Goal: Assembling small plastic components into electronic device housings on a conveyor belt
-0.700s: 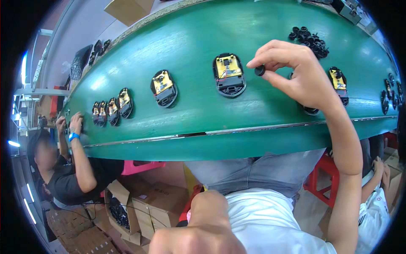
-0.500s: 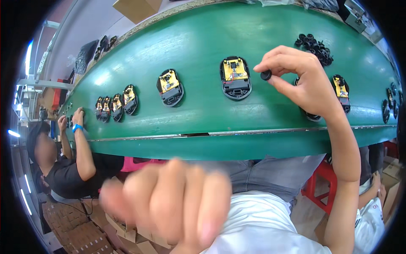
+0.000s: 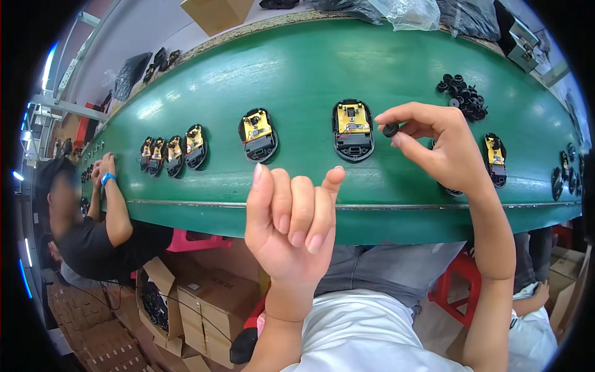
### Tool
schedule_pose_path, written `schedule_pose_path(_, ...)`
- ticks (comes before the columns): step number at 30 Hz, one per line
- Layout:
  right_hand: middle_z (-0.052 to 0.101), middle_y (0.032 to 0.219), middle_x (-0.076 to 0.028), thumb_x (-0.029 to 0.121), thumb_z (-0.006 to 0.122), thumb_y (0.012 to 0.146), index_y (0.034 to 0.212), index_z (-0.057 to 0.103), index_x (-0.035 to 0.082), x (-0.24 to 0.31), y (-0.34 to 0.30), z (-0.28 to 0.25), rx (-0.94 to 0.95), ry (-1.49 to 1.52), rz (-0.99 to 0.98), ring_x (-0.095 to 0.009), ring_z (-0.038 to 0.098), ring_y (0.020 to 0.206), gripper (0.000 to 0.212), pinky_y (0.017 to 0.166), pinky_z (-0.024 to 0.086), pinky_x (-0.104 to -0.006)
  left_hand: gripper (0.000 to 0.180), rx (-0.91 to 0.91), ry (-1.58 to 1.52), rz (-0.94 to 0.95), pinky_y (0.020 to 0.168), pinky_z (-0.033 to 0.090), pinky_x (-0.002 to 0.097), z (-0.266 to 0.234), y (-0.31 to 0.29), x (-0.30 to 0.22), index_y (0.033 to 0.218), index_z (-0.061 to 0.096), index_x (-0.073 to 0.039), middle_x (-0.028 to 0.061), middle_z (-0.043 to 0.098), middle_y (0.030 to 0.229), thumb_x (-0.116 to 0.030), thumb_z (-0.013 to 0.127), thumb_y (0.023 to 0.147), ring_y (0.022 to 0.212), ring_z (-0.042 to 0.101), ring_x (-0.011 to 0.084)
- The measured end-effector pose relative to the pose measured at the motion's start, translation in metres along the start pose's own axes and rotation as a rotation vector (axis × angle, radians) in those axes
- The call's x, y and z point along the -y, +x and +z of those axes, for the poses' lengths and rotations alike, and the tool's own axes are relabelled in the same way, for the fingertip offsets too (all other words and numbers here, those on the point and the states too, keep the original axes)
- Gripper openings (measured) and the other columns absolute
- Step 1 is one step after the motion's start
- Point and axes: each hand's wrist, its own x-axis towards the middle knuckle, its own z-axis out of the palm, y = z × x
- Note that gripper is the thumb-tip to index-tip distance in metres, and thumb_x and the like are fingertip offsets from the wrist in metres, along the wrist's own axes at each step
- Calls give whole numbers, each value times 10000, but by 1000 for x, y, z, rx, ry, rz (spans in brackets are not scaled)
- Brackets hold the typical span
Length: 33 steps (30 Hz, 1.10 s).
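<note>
My right hand point(image 3: 443, 139) pinches a small round black wheel-like part point(image 3: 390, 129) between thumb and forefinger. Just left of that part, an oval black housing point(image 3: 354, 152) with a yellow circuit board point(image 3: 352, 118) lies face up on the green table, not touched. Another housing point(image 3: 452, 191) is mostly covered by my right hand and wrist. My left hand point(image 3: 292, 229) is raised in front of the table edge, palm toward me. Its middle fingers curl toward the palm, the thumb and little finger stand out, and nothing shows in it.
A similar housing point(image 3: 259, 142) lies left of centre, with several more point(image 3: 196, 147) further left and another point(image 3: 496, 161) at right. A pile of black wheel-like parts point(image 3: 462, 98) is at far right. A co-worker point(image 3: 93, 223) sits at left. Plastic bags point(image 3: 415, 13) line the far edge.
My left hand, blurred and low before, has risen toward the table and turned palm toward me. My right hand keeps the wheel-like part beside the housing. The whole view has shifted slightly.
</note>
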Motion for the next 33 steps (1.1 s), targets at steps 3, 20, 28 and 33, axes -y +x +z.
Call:
schedule_pose_path(3, 744, 1014, -87, -23, 645, 877, 1167, 710, -34, 0, -1, -3, 59, -21, 16, -106, 701, 899, 297, 825, 569, -260, 532, 43, -20, 3, 1094, 424, 427, -1, 1, 1, 643, 354, -149, 4, 350, 489, -271, 203, 1137, 386, 345, 154)
schedule_pose_path(20, 749, 871, -95, 165, 764, 863, 1091, 747, 18, 0, 4, 3, -49, 13, -29, -144, 705, 766, 272, 728, 575, -277, 474, 878, -226, -318, 920, 572, 467, 59, -38, -41, 521, 448, -81, 48, 430, 540, -1, 545, 978, 452, 457, 185)
schedule_pose_path(28, 741, 876, -95, 165, 766, 860, 1095, 747, 17, -2, 3, 4, -36, 16, -23, -139, 681, 744, 278, 722, 567, -276, 438, 729, -265, -320, 844, 561, 447, 62, -41, -43, 579, 529, -54, 46, 453, 592, -57, 484, 1015, 489, 457, 183)
schedule_pose_path(33, 740, 874, -90, 152, 766, 863, 1097, 743, 12, 2, 3, 3, -32, 28, -15, -129, 675, 742, 274, 716, 560, -269, 284, 718, -308, -262, 617, 525, 367, 56, -34, -29, 629, 551, -48, 31, 463, 590, -59, 597, 909, 465, 434, 162)
